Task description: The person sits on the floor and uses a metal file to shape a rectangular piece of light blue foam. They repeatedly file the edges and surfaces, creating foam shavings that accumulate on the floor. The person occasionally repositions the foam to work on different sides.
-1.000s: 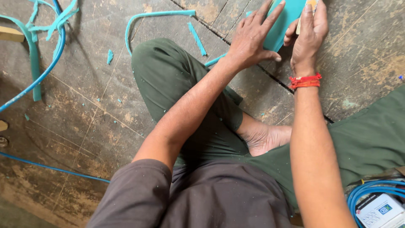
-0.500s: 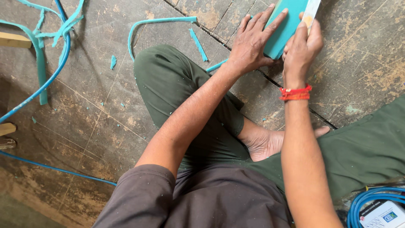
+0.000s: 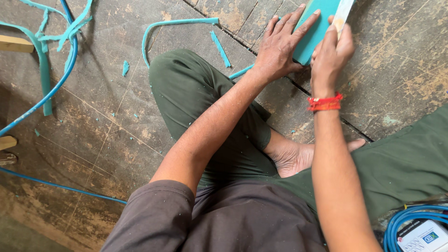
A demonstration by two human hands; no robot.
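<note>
Down on the worn, scuffed wooden floor (image 3: 116, 135), a person sits cross-legged in dark green trousers, one bare foot (image 3: 298, 156) tucked between the knees. Both hands work at the top edge of the view, on a flat teal rectangular slab of soft-looking material (image 3: 313, 35) that lies on the floor and runs out of frame. The left hand (image 3: 280, 46) lies flat on the slab's near left side, fingers spread and stretched along its surface, pressing it down rather than closing around it. The right hand (image 3: 332, 55), with a red thread band (image 3: 325, 102) at the wrist, has its grip closed around a thin pale flat tool (image 3: 343, 14), held upright against the slab's right edge; what kind of tool it is cannot be told.

Long teal strips (image 3: 175, 25) and smaller teal scraps (image 3: 126, 67) lie scattered on the floor to the left, well apart from the hands, and one short strip (image 3: 241, 72) shows just beside the left wrist. A blue hose (image 3: 44, 100) curves across the left side. At the lower right corner sits a coiled blue cable (image 3: 406, 219) around a white boxed device (image 3: 424, 235)
</note>
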